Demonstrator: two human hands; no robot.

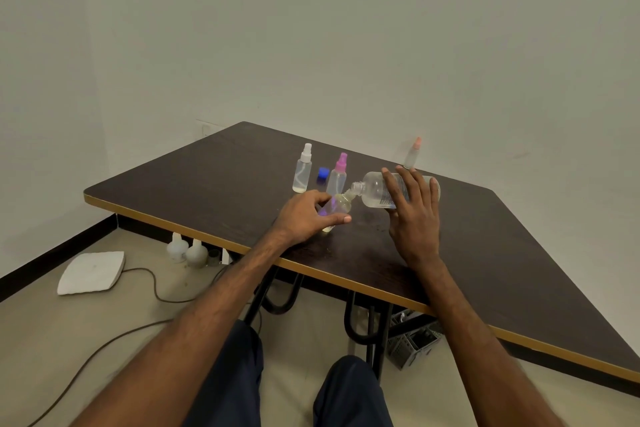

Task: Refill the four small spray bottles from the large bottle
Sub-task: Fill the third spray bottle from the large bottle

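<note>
Left hand is gripping an uncapped small bottle; right hand is gripping the large bottle, tipping it in; three capped bottles seemingly remaining.

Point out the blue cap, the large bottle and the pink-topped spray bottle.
blue cap [323, 173]: head view, top face.
large bottle [372, 191]: head view, clear shoulder beside neck.
pink-topped spray bottle [336, 181]: head view, clear body.

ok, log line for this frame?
phase: pour | left hand: holds small bottle, tilted | right hand: tips large bottle, mouth at its neck | standing: white-top sprayer, pink-top sprayer, orange-top sprayer | blue cap on table
</note>
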